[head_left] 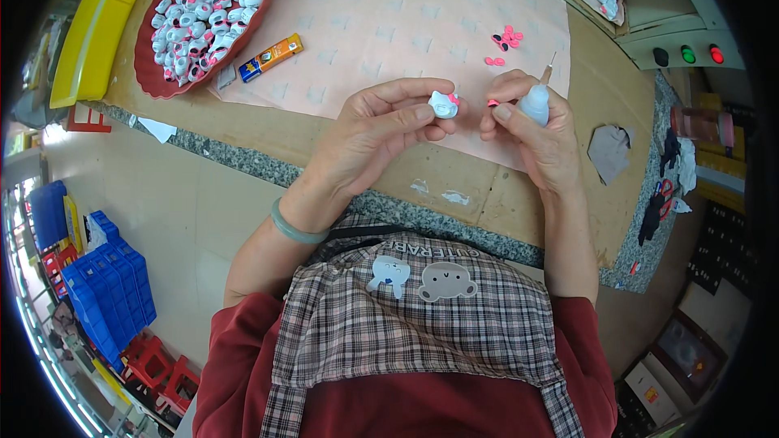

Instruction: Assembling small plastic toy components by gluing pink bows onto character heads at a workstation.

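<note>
My left hand (385,122) pinches a small white cat-head piece (443,105) with a pink bow between thumb and fingers. Facing it, my right hand (531,126) has a small pink piece (492,103) with a dark side at its fingertips. A white squeeze bottle (535,104) with a thin needle tip is tucked in the same hand, its needle pointing up and away. The two hands are a short gap apart over the table's near side. Beyond my right hand, several small pink pieces (510,37) lie loose on the pale pink sheet (389,24).
At the far left, a red scalloped tray (144,73) is heaped with white-and-pink pieces. An orange-and-blue box (271,57) lies beside it, near a yellow bin (97,32). A grey scrap (608,152) is on the right. Blue crates (109,284) and red stools (162,369) stand on the floor.
</note>
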